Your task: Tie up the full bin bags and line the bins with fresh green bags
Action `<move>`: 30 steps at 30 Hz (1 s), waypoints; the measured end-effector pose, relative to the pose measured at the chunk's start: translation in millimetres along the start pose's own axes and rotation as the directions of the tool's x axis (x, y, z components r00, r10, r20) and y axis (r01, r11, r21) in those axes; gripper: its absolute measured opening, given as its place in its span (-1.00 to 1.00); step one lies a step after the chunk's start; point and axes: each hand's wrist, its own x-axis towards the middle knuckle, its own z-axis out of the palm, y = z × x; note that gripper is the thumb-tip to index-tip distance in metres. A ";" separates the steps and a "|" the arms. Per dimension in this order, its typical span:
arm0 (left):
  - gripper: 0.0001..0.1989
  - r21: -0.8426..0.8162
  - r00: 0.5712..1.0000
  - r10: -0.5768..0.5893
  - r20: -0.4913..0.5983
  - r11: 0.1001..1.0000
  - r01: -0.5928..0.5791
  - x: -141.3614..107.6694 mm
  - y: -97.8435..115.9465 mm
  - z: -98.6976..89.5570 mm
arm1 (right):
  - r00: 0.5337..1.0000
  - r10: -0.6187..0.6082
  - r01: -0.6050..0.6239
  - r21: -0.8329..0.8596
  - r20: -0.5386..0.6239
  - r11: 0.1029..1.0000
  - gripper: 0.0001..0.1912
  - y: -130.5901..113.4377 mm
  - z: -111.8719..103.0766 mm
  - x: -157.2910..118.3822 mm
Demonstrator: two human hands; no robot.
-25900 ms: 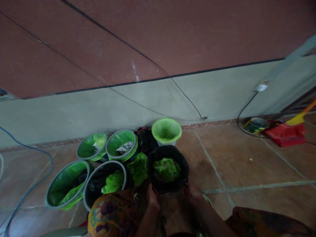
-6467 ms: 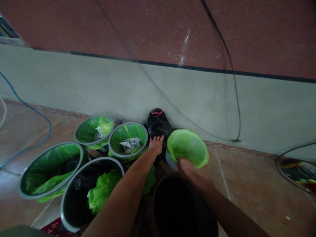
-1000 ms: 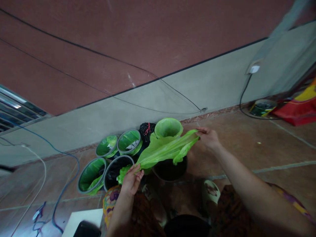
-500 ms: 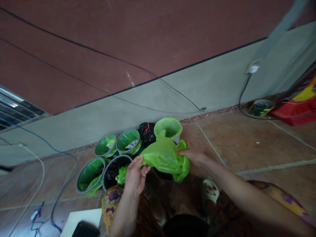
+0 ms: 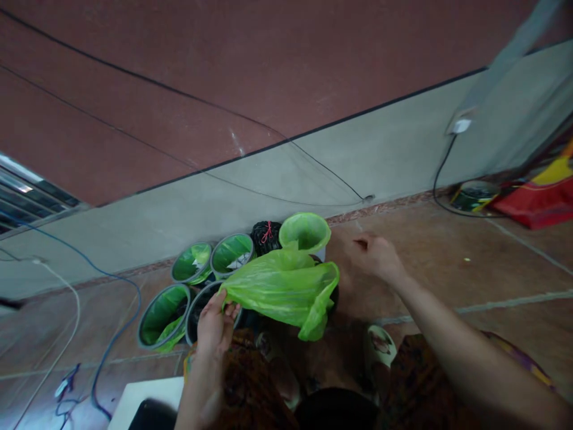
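Green, thin, translucent plastic bag [image 5: 277, 286], crumpled and airy, held up over the floor, near knee level. Gripped at its narrow gathered end between thumb and fingers of the left hand [image 5: 213, 322]; hangs unsupported from there on. Just beyond the wide loose end, well clear of contact, right hand [image 5: 378, 258] with bent fingers, no plastic visible in them; too blurred to tell whether fully closed.

Looks very light, limp and slippery, likely to billow, fold on itself and slide from a loose pinch; probably not fragile, though easy to stretch or tear. Best taken, by judgement, at the gathered corner and at the free edge opposite, with flat pinches.

Runs crosswise in front of the body, long axis left to right, narrow end pointing left, broad folded end pointing right and drooping slightly. Impossible to tell for sure which end opens.

Partly hidden beneath, a dark round bin [image 5: 333, 297]. Just behind, a white bin with a pale green liner [image 5: 304, 230]; beside it, a black knotted bag with a pinkish-red tie [image 5: 264, 233]. Farther left, three grey-rimmed bins with green liners [image 5: 165, 313] and a grey-rimmed bin with a black liner [image 5: 194, 310], all against or near a red-and-grey wall [image 5: 394, 143]. Far right, a red dustpan [image 5: 537, 206] on brown floor tiles [image 5: 505, 257].
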 end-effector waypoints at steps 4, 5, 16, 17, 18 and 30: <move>-0.78 -0.055 0.996 -0.027 0.079 0.998 0.032 -6.6 -8.8 16.2 | 0.838 0.024 -0.094 0.100 0.546 0.991 -0.22 -16.9 16.9 -35.1; -0.77 -0.067 0.996 -0.024 0.088 0.997 0.030 -7.6 -10.2 20.7 | 0.777 0.026 -0.119 0.107 0.628 0.987 -0.17 -21.3 21.1 -45.4; -0.70 -0.098 0.986 -0.007 0.169 0.995 0.023 -24.4 -12.0 50.5 | 0.788 -0.015 0.083 -0.082 0.616 0.993 -0.33 -45.4 89.4 -90.2; -0.71 -0.094 0.986 -0.006 0.164 0.995 0.022 -25.5 -11.9 50.0 | 0.837 -0.029 0.092 -0.087 0.546 0.992 -0.36 -45.6 94.0 -88.1; -0.71 -0.091 0.987 -0.008 0.159 0.996 0.023 -26.5 -12.0 49.0 | 0.880 -0.030 0.076 -0.078 0.474 0.994 -0.36 -45.6 96.1 -83.7; -0.72 -0.077 0.986 -0.107 0.127 0.990 0.118 -38.0 -22.1 47.1 | 0.974 -0.043 -0.043 0.369 0.222 0.929 0.15 -30.0 105.9 -38.9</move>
